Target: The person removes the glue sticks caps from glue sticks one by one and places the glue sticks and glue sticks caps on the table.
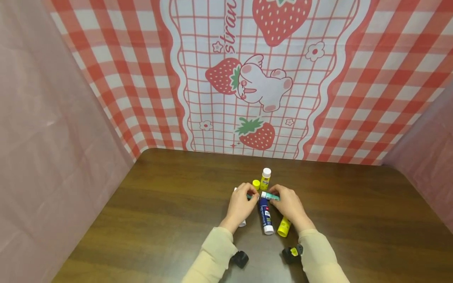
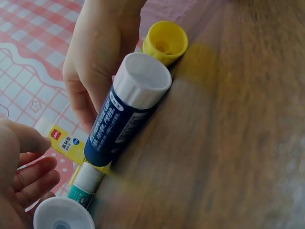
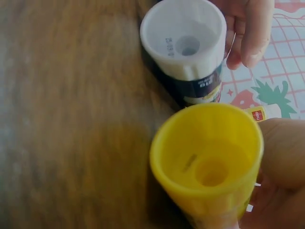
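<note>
red-and-white checked cloth backdrop w/ strawberry prints, thin & slightly creased, hangs behind the table. dark brown wood-grain table, smooth w/ a dull sheen, carries everything.

both hands work close tog. over the middle. right hand: fingertips & thumb pinch the far end of a slim teal-and-white plastic glue stick, prob. bc a tube that narrow needs only fingertips & this leaves the white end exposed. left hand: fingers loosely bent, thumb apart, no firm grip visible; it's right by a second teal glue stick w/ white cap.

fat navy-blue plastic glue stick w/ white base lies on its side btwn the hands, tip by the teal ones. bright yellow cylindrical glue stick lies under the right wrist, hollow round base facing the person; white hollow-based glue stick is by the left hand, body mostly hidden. the lying ones fan out, prob. so the tips converge.

yellow glue stick w/ white cap seems to stand upright beyond, its flat end making that stable. small round yellow plastic piece just beside it, partly hidden.
</note>
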Demonstrator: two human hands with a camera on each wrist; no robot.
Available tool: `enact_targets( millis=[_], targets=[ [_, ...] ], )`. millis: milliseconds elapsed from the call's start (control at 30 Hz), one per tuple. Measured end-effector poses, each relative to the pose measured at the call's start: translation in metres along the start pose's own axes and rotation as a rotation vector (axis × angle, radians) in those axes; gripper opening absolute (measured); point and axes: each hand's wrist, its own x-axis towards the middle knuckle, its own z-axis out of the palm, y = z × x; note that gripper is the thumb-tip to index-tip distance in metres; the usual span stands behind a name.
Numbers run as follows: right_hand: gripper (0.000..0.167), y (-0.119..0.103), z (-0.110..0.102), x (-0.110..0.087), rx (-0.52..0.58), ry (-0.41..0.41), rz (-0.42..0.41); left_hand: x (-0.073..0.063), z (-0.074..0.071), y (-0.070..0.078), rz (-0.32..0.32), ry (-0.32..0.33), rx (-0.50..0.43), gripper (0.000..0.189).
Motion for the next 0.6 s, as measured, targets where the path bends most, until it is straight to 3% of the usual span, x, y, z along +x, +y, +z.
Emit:
enact_targets(
  millis=[367,600],
  targets=[
    [0.029,-0.009,-0.013,-0.006,0.083,0.133,-0.048,0.0,0.001,0.001,0.008,-0.005,0.001,0.006],
    [0.042,-0.017,-0.022,-0.012,0.197,0.168,-0.048,-0.001,-0.001,0.005,0.002,-0.018,-0.012,0.006]
  ],
)
